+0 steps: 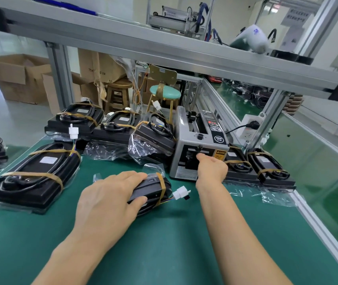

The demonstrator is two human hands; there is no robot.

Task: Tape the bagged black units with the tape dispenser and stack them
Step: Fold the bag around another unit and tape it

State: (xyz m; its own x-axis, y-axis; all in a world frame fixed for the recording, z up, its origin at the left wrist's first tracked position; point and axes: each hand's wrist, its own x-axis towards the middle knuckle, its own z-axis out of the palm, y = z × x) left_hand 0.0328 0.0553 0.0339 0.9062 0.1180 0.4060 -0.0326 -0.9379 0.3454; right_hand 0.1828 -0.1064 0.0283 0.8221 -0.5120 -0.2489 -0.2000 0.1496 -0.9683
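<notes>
On green mat (164,233), left hand (110,200) grips bagged unit (153,190) w/ fingers wrapped. Right hand (212,167) at dispenser (201,140) slot, grip can't tell

Left hand (110,200) covers unit (151,190); dispenser (200,145) labels unreadable.

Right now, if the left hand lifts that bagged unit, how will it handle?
The bagged unit is probably rigid and fairly dense: a hard black casing. Its clear bag looks slick, so the left hand may slip. The white connector hangs free on wires and will likely dangle.
</notes>
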